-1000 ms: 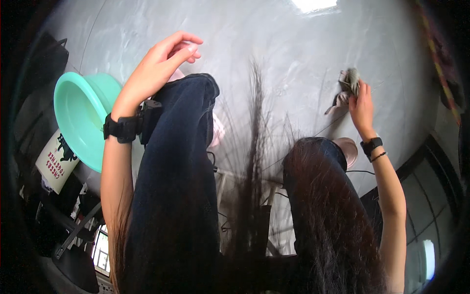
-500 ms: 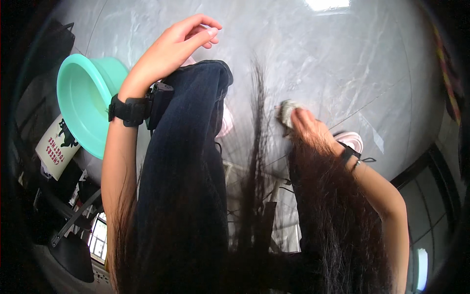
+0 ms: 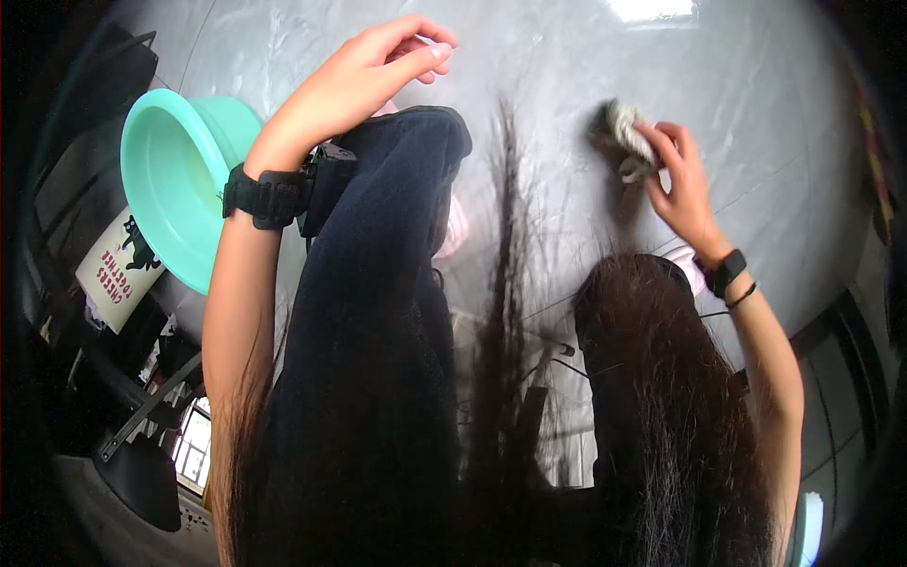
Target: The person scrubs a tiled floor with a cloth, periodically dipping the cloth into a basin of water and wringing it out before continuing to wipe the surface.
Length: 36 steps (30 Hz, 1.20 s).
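One bunched cloth [image 3: 625, 128] lies right of centre, on or just above the grey floor [image 3: 765, 104], gripped by the fingers of your right hand [image 3: 682, 184]; those of your left hand [image 3: 364, 80] curl loosely, seemingly empty. Spread your right fingers across it and press evenly. It looks soft, crumpled, greyish white, slightly blurred.

The right fingers [image 3: 663, 149] grip a bunched cloth [image 3: 625, 130] over grey floor [image 3: 548, 142].
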Each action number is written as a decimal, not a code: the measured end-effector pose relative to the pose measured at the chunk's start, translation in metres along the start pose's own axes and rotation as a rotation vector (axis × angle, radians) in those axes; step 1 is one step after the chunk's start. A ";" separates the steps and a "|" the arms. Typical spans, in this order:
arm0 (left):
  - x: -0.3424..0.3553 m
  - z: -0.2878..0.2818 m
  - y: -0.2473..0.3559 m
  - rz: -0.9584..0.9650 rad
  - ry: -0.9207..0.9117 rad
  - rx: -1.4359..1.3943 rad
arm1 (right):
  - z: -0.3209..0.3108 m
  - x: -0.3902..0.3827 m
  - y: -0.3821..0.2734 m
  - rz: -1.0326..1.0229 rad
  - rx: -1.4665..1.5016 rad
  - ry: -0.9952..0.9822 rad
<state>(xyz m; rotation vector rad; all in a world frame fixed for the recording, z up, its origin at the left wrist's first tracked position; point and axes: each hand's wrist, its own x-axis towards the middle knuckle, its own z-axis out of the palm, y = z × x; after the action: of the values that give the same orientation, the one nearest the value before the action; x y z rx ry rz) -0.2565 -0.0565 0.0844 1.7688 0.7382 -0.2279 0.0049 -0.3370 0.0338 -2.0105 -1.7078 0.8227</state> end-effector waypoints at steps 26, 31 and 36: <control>-0.004 0.000 -0.010 0.025 0.000 -0.015 | 0.012 -0.027 -0.030 0.076 0.132 -0.228; 0.001 -0.004 -0.012 0.055 0.002 -0.003 | 0.026 -0.079 0.002 -0.020 -0.091 -0.284; 0.005 -0.006 -0.023 0.081 -0.023 -0.028 | 0.054 -0.101 -0.016 0.120 -0.099 -0.582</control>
<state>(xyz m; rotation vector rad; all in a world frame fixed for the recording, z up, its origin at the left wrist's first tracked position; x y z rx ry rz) -0.2674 -0.0458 0.0655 1.7628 0.6487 -0.1823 -0.0513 -0.4375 0.0223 -2.0848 -1.9609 1.5082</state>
